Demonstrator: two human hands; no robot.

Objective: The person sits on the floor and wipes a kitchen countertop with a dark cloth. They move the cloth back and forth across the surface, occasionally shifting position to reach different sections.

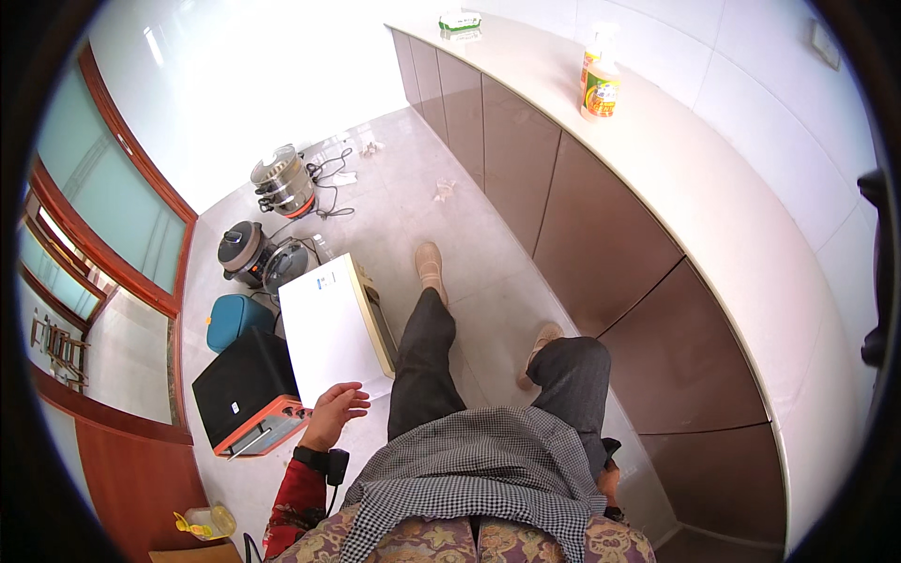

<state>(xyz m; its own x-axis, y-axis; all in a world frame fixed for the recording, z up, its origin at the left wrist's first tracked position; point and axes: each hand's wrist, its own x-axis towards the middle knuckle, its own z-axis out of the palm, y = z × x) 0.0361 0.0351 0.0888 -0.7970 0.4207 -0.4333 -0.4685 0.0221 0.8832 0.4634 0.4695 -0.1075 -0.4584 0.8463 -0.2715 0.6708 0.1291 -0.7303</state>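
My left hand [339, 410] is held out with the fingers loosely apart and nothing in it. It appears near the corner of a white microwave oven [327, 327] on the floor. Just left of the hand lies a black and orange toaster oven [257, 401] with a metal handle. My right hand [609, 480] hangs low beside my right thigh, mostly hidden by the checked apron [479, 450]; whether it holds anything is unclear. Beyond the microwave stand a teal case [237, 322], a dark electric pressure cooker [244, 253], a glass-lidded pot [286, 266] and a steel steamer [287, 184] with cords.
Brown cabinets under a pale countertop [676, 162] run along my right. Spray bottles [600, 91] and a green-and-white pack [460, 22] stand on it. Crumpled paper [444, 189] lies on the tiled floor. A yellow-capped clear jug [211, 522] is at lower left, near a wooden door.
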